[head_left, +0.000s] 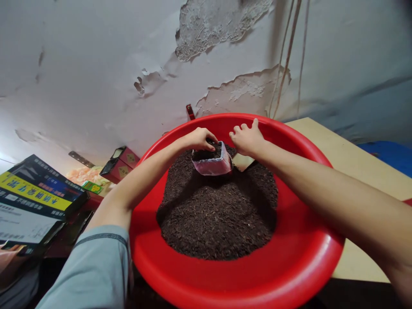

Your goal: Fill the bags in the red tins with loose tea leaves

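Note:
A large red plastic basin holds a heap of dark brown loose tea leaves, or something much like them. On the back of the heap rests a small pink box with a whitish, film-like rim, filled with the same leaves. My left hand reaches over the box from the left, thumb and fingers curled together at the leaves in its top. To the right, my right hand hovers with fingers bent and apart, seemingly gripping nothing. Just under it lies a flat pale piece, partly hidden by the hand.
A pale wooden board extends to the right of the basin, with a blue object behind it. Dark red boxes and a black-and-yellow carton stand at left. A peeling wall rises close behind the basin.

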`<act>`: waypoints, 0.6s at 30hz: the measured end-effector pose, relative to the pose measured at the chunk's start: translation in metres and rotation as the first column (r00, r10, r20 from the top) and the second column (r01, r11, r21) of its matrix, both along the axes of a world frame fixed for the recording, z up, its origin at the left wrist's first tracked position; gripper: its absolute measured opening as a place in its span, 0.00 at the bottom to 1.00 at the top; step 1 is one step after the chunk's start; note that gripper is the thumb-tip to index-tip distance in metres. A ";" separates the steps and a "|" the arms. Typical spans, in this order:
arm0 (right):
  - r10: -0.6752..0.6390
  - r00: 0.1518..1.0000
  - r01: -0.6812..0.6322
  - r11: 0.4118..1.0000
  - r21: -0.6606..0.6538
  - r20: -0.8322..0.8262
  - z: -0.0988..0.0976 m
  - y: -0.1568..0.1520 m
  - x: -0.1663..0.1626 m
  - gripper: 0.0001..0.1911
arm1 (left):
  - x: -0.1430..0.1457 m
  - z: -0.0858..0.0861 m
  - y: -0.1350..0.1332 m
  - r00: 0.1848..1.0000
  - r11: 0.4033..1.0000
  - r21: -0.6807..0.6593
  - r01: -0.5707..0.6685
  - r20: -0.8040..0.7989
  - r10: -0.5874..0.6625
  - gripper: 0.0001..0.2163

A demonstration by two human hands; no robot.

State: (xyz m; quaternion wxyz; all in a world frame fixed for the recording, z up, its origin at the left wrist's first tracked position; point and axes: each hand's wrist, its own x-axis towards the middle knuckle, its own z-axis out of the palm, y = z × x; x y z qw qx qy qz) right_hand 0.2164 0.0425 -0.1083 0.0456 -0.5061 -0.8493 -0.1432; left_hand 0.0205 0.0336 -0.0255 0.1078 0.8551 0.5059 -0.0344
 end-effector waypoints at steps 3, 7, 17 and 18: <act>-0.003 1.000 0.003 1.000 -0.019 0.004 0.001 0.000 0.001 0.22 | 0.002 0.002 0.008 0.998 0.998 -0.025 0.050 0.029 -0.050 0.20; -0.012 1.000 0.011 0.999 -0.041 -0.024 0.004 -0.001 0.000 0.22 | -0.008 0.000 0.002 0.982 0.999 0.019 0.041 0.182 -0.043 0.25; 0.031 0.994 -0.028 0.999 0.028 -0.100 -0.003 0.011 -0.002 0.22 | -0.040 -0.069 -0.039 0.990 0.988 0.138 -0.075 -0.108 0.090 0.53; 0.035 0.993 -0.032 0.999 0.036 -0.110 -0.003 0.010 -0.003 0.23 | -0.035 -0.073 -0.038 0.992 0.988 0.144 -0.052 -0.106 0.067 0.53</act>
